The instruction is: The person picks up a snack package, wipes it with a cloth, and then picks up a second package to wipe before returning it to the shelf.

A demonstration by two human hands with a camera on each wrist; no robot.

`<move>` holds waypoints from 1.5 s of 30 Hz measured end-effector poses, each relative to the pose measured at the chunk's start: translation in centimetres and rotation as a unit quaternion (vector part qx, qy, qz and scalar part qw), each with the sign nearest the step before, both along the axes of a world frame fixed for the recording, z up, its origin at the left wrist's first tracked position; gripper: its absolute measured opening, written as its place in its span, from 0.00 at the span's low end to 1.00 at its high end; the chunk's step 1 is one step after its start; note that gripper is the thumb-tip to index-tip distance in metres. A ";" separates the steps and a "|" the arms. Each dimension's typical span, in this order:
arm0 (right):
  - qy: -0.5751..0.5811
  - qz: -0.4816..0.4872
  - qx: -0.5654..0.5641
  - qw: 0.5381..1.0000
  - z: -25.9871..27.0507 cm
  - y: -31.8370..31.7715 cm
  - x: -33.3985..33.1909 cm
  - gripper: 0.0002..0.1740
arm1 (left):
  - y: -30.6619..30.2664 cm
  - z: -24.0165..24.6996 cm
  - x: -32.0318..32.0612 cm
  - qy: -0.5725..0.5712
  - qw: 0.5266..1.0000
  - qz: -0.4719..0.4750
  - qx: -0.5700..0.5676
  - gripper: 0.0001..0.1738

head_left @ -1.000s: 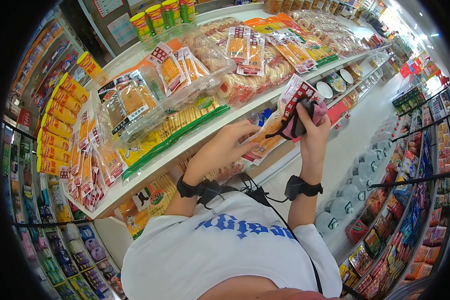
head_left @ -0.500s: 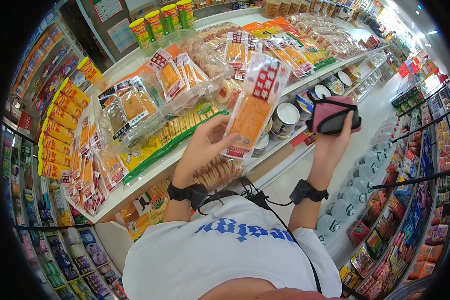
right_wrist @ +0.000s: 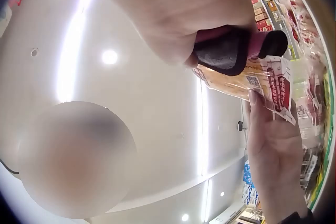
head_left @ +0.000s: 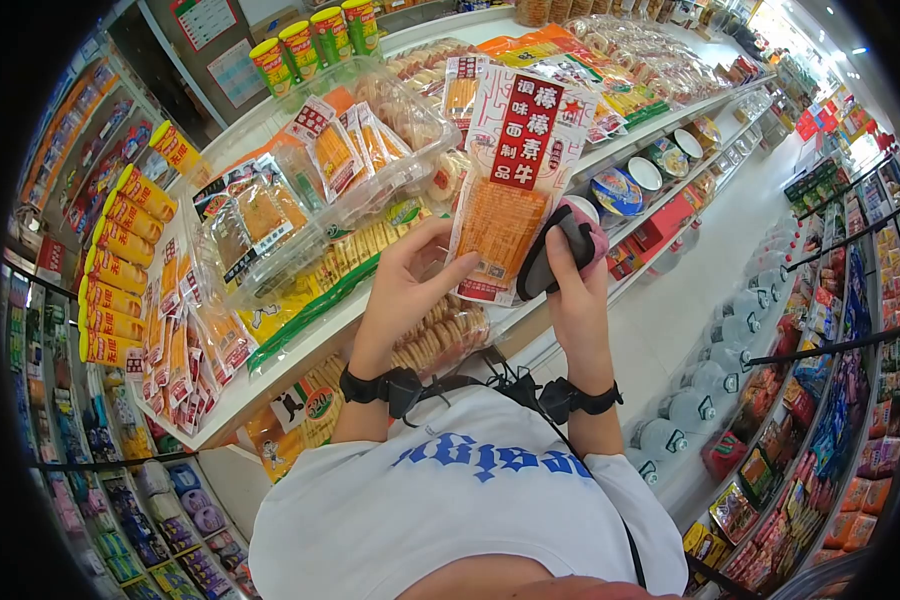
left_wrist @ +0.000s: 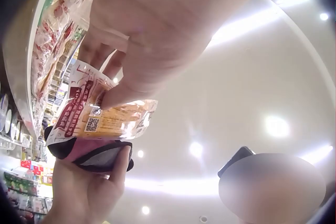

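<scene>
My left hand (head_left: 413, 280) pinches the lower left edge of a snack packet (head_left: 507, 235), thumb on its front. The packet is clear plastic with dark red labels and orange sticks inside, held nearly upright over the shelf edge. My right hand (head_left: 582, 300) grips a soft pink-and-grey pad (head_left: 548, 262) with black edging, its thumb across the grey side. That pad overlaps the packet's lower right edge in the head view. From the left wrist, the pad (left_wrist: 94, 154) lies along the packet's side; the right wrist view shows its dark face (right_wrist: 223, 50) close to the packet (right_wrist: 252, 83).
A white display shelf (head_left: 300, 365) bears a clear plastic tray (head_left: 410, 165), similar packets (head_left: 180, 345), yellow canisters (head_left: 120, 270) and bagged round biscuits. Bowls (head_left: 643, 175) stand on a lower shelf. Large water bottles (head_left: 685, 408) line the aisle floor at right.
From overlapping the packet, the pad went off to the right, then came back to the packet's lower right edge. The packet now stands more upright, its front facing the head camera.
</scene>
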State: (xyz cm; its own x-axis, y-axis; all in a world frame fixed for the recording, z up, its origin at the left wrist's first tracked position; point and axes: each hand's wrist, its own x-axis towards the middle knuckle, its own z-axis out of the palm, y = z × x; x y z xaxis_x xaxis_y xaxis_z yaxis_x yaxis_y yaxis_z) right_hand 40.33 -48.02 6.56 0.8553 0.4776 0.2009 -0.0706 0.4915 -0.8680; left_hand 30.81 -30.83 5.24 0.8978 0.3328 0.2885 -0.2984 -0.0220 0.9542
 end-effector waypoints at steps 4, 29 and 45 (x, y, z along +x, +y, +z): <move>0.001 -0.005 0.004 1.000 0.1 0.0 -0.2 0.22 | -0.1 0.2 -0.1 -0.009 1.000 -0.003 0.023 0.20; -0.371 -0.056 -0.137 0.917 0.0 1.1 -0.7 0.27 | -2.4 2.3 1.3 -0.097 0.967 0.021 -0.235 0.44; 0.006 -0.073 -0.053 0.996 -2.6 2.0 4.7 0.16 | 1.1 2.5 -1.0 -0.079 0.980 0.183 0.001 0.28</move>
State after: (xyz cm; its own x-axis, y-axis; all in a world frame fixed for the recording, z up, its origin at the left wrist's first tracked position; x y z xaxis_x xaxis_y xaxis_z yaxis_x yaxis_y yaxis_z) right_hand 45.03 -46.05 3.96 0.9188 0.3669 0.1455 -0.0159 0.4027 -0.9152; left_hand 29.80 -29.74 7.76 0.6627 0.6230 0.4155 -0.4152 -0.1561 0.8962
